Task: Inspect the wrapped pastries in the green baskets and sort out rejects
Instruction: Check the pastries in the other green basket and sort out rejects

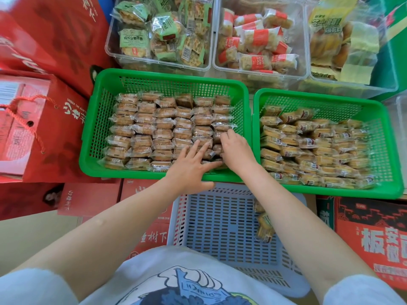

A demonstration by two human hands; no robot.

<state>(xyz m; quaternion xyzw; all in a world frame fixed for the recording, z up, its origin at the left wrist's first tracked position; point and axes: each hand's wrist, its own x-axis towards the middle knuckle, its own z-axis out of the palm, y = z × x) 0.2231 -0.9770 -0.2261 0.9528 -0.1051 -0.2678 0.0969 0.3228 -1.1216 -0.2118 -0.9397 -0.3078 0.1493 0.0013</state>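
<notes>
Two green baskets stand side by side. The left green basket (pixel 103 119) holds neat rows of clear-wrapped brown pastries (pixel 143 130). The right green basket (pixel 389 150) holds a looser pile of wrapped pastries (pixel 312 148). My left hand (pixel 189 168) lies flat with straight, spread fingers on the pastries at the left basket's near right corner. My right hand (pixel 236 150) sits beside it with fingers curled down into the rightmost column of pastries; whether it grips one is hidden. A grey-blue basket (pixel 220 227) in front of me holds a few wrapped pastries (pixel 264 225).
Three clear bins stand behind the baskets: green-wrapped snacks (pixel 158 34), red-and-white wrapped snacks (pixel 257 38), yellow-bagged bread (pixel 341 40). Red gift boxes and bags (pixel 44 119) crowd the left. More red boxes (pixel 370 236) lie at the right, under and beside the baskets.
</notes>
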